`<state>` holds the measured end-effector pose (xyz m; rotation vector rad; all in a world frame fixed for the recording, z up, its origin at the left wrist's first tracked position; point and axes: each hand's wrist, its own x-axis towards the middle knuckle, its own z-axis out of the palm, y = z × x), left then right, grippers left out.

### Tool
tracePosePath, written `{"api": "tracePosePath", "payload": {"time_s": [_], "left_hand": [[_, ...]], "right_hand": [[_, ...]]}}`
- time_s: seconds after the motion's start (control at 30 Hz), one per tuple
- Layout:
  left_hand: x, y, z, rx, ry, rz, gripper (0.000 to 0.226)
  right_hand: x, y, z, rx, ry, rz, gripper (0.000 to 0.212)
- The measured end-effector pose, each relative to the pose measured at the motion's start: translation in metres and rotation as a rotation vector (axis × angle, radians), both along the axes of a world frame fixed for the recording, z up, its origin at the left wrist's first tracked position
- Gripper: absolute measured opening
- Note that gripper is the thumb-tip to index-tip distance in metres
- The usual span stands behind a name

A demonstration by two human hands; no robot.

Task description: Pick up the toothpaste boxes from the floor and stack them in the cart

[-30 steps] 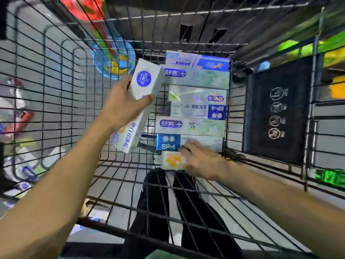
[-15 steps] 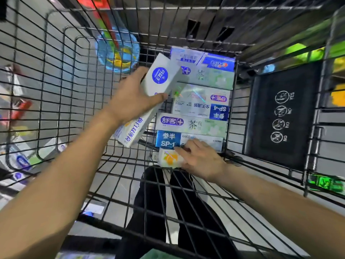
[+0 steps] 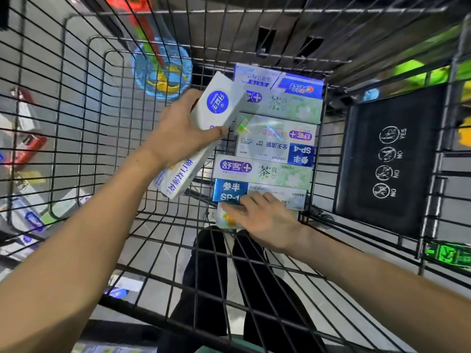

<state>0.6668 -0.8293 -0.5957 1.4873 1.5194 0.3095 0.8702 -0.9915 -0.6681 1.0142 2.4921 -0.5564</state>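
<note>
Both hands work inside the cart [image 3: 76,103]: the left hand [image 3: 178,136] grips a white toothpaste box [image 3: 204,128], held tilted beside the row of boxes [image 3: 270,138] (probably awaiting a slot). At the row's near end, the right hand [image 3: 265,217] lies flat-fingered on the yellow-marked box [image 3: 226,220], seemingly squaring it.

A black panel [image 3: 387,159] with white pictograms hangs at the right of the frame. A blue round floor marking [image 3: 163,72] shows at upper centre, dark trouser legs [image 3: 211,281] at lower centre, green blurred goods [image 3: 413,70] at upper right
</note>
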Motion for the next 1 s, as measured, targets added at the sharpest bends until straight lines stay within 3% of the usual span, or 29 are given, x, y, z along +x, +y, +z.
{"api": "tracePosePath", "payload": {"time_s": [0.13, 0.37, 0.63, 0.83, 1.0], "left_hand": [[0.0, 0.001, 0.0, 0.001, -0.028, 0.004, 0.049], [-0.001, 0.0, 0.002, 0.022, 0.0, -0.011, 0.05], [-0.003, -0.003, 0.006, 0.085, 0.167, -0.226, 0.066], [0.02, 0.009, 0.007, 0.102, 0.262, -0.483, 0.084], [0.065, 0.042, -0.003, 0.187, 0.435, -0.704, 0.09]], "right_hand": [[-0.005, 0.009, 0.006, -0.07, -0.029, 0.089, 0.098], [-0.015, 0.017, 0.003, -0.051, -0.129, 0.041, 0.094], [0.019, 0.016, -0.003, 0.015, -0.051, 0.049, 0.085], [0.073, 0.044, 0.028, 0.142, 0.058, -0.448, 0.055], [0.116, 0.085, 0.058, 0.275, -0.034, -0.702, 0.069]]}}
